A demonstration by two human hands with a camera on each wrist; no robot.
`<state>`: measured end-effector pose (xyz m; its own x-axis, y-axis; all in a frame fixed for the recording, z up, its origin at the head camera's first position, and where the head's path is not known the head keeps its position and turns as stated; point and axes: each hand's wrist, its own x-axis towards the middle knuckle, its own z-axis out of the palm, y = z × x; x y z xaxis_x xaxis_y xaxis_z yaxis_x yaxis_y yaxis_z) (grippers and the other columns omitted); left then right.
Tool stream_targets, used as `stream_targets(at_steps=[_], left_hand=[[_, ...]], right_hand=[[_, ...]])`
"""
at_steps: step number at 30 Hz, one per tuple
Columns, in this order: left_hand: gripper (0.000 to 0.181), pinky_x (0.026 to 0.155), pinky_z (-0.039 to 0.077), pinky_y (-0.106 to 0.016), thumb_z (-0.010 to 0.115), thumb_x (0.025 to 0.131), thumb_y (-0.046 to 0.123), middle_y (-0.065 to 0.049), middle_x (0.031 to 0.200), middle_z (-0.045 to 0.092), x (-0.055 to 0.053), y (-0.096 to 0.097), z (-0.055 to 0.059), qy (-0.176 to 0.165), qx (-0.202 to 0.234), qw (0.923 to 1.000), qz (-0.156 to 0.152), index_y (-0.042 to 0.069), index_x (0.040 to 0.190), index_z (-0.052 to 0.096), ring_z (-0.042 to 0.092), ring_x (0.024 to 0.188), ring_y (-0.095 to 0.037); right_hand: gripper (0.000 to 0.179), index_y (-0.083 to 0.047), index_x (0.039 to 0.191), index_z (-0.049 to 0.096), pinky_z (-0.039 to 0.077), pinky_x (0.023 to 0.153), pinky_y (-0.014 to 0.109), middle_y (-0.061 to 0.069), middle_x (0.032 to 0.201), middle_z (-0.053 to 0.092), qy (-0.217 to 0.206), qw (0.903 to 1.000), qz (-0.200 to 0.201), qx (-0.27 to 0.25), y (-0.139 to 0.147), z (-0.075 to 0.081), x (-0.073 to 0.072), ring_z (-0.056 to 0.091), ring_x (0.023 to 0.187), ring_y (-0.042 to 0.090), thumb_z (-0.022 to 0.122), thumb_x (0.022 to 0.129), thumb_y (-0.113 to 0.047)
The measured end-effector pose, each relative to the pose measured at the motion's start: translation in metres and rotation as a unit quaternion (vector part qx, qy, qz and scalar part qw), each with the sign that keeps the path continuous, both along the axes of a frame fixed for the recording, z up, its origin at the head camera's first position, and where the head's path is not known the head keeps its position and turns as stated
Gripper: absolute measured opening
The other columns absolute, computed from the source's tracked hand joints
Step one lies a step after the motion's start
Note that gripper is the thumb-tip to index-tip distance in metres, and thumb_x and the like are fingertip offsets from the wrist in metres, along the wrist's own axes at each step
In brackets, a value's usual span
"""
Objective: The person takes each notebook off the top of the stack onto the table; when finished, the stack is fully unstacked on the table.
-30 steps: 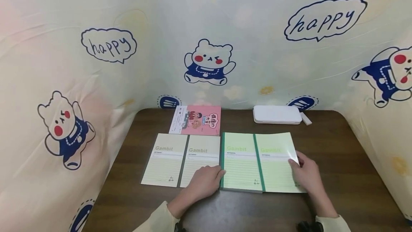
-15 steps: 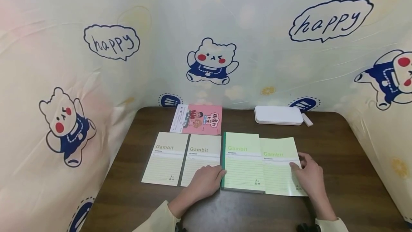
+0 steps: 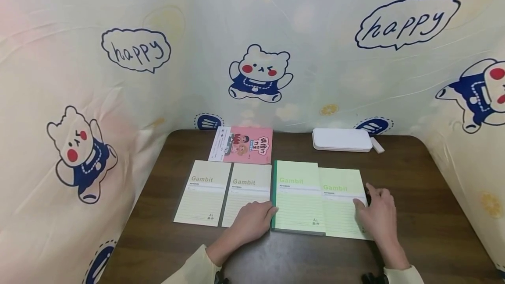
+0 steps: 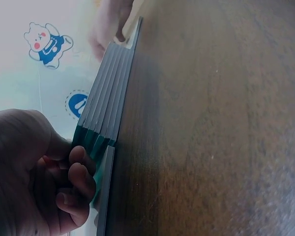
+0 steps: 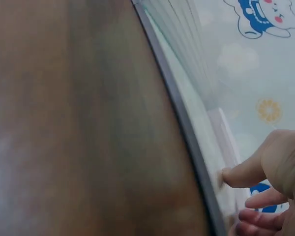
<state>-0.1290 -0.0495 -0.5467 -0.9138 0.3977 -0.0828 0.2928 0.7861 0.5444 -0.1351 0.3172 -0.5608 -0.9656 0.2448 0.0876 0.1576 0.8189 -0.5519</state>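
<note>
Two pale green Gambit notebooks show side by side in the head view. The left one tops a stack of several notebooks, whose green spines show in the left wrist view. The right one lies lower, its left side hidden by the stack. My left hand holds the stack at its spine side, fingers curled against the spines. At the right notebook's outer edge is my right hand. Its thumb touches the cover and its fingers are spread, off the edge. Two beige Gambit notebooks lie at left.
A pink illustrated booklet lies behind the beige notebooks. At the back right sits a white case, with a small white block beside it. Bear-print cloth surrounds the back and sides of the brown table.
The right green notebook has dropped lower, and its green spine is now hidden by the stack. My right fingers have loosened from its edge. My left hand stays at the stack's spine side.
</note>
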Motion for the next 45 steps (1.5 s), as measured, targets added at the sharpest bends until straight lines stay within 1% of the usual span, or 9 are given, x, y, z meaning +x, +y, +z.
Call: stream_targets(at_steps=[3, 5, 8, 13, 17, 27, 31, 38, 45], left_hand=[[0.034, 0.054, 0.033, -0.027, 0.055, 0.116, 0.035, 0.009, 0.061, 0.041, -0.001, 0.001, 0.000, 0.001, -0.001, 1.0000, 0.000, 0.023, 0.086, 0.063, 0.037, 0.054, -0.008], [0.034, 0.055, 0.033, -0.027, 0.055, 0.116, 0.035, 0.009, 0.061, 0.041, -0.002, 0.002, 0.000, 0.001, 0.000, 1.0000, -0.001, 0.024, 0.085, 0.063, 0.037, 0.054, -0.008], [0.034, 0.055, 0.033, -0.027, 0.055, 0.116, 0.035, 0.010, 0.061, 0.042, -0.004, 0.003, 0.000, -0.001, 0.002, 1.0000, -0.002, 0.024, 0.085, 0.064, 0.038, 0.054, -0.008], [0.032, 0.055, 0.034, -0.027, 0.055, 0.116, 0.036, 0.010, 0.061, 0.043, -0.004, 0.004, 0.001, -0.007, 0.010, 0.9999, -0.001, 0.024, 0.089, 0.067, 0.039, 0.054, -0.008], [0.032, 0.055, 0.034, -0.028, 0.054, 0.117, 0.037, 0.009, 0.061, 0.043, -0.002, 0.004, 0.000, -0.013, 0.008, 0.9999, -0.005, 0.023, 0.091, 0.067, 0.039, 0.054, -0.008], [0.033, 0.058, 0.040, -0.031, 0.056, 0.116, 0.038, 0.008, 0.061, 0.044, -0.001, 0.001, 0.001, 0.000, -0.010, 0.9999, -0.014, 0.023, 0.089, 0.066, 0.045, 0.058, -0.009], [0.032, 0.058, 0.040, -0.031, 0.057, 0.116, 0.036, 0.009, 0.061, 0.048, -0.002, 0.002, 0.003, 0.001, -0.009, 0.9999, -0.013, 0.022, 0.089, 0.070, 0.046, 0.057, -0.010], [0.032, 0.059, 0.041, -0.031, 0.059, 0.115, 0.034, 0.010, 0.060, 0.050, -0.002, 0.002, 0.003, 0.013, -0.011, 0.9998, -0.009, 0.022, 0.088, 0.070, 0.048, 0.058, -0.009], [0.034, 0.058, 0.040, -0.031, 0.060, 0.115, 0.033, 0.010, 0.060, 0.047, 0.000, 0.002, 0.003, 0.020, -0.011, 0.9997, -0.008, 0.023, 0.083, 0.066, 0.046, 0.057, -0.009]], right_hand=[[0.049, 0.009, 0.137, 0.067, 0.030, 0.096, 0.068, 0.036, 0.131, 0.057, 0.048, 0.9987, 0.008, 0.012, -0.007, 0.007, -0.001, 0.046, 0.121, 0.054, 0.079, 0.100, -0.020], [0.032, 0.005, 0.113, 0.075, 0.031, 0.090, 0.060, 0.028, 0.111, 0.066, 0.069, 0.9973, 0.023, 0.011, -0.016, 0.013, -0.002, 0.052, 0.107, 0.048, 0.079, 0.102, -0.025], [0.044, -0.006, 0.081, 0.069, 0.037, 0.075, 0.043, 0.010, 0.074, 0.060, 0.047, 0.9963, 0.071, -0.015, -0.032, 0.022, -0.001, 0.053, 0.076, 0.031, 0.071, 0.109, -0.039], [0.055, -0.017, 0.078, 0.057, 0.033, 0.059, 0.029, -0.004, 0.063, 0.044, -0.068, 0.9825, 0.169, -0.040, -0.060, 0.024, 0.003, 0.041, 0.058, 0.014, 0.061, 0.109, -0.062], [0.049, -0.016, 0.083, 0.054, 0.032, 0.059, 0.030, -0.003, 0.064, 0.046, -0.096, 0.9765, 0.190, -0.035, -0.070, 0.019, 0.007, 0.039, 0.057, 0.012, 0.072, 0.105, -0.057], [0.032, -0.009, 0.096, 0.055, 0.033, 0.059, 0.030, -0.002, 0.067, 0.045, -0.072, 0.9821, 0.155, -0.079, -0.068, 0.019, 0.010, 0.037, 0.057, 0.012, 0.074, 0.108, -0.032], [0.023, -0.003, 0.108, 0.063, 0.041, 0.066, 0.034, 0.004, 0.076, 0.058, -0.042, 0.9875, 0.127, -0.084, -0.058, 0.019, 0.009, 0.048, 0.065, 0.016, 0.072, 0.108, -0.024], [0.025, 0.005, 0.124, 0.069, 0.048, 0.076, 0.036, 0.019, 0.098, 0.074, 0.016, 0.9922, 0.047, -0.114, -0.016, 0.014, 0.009, 0.062, 0.082, 0.024, 0.063, 0.111, -0.015], [0.031, 0.008, 0.125, 0.068, 0.040, 0.070, 0.023, 0.026, 0.104, 0.075, 0.027, 0.9892, -0.084, -0.117, 0.052, 0.012, 0.019, 0.055, 0.076, 0.007, 0.057, 0.112, -0.017]])
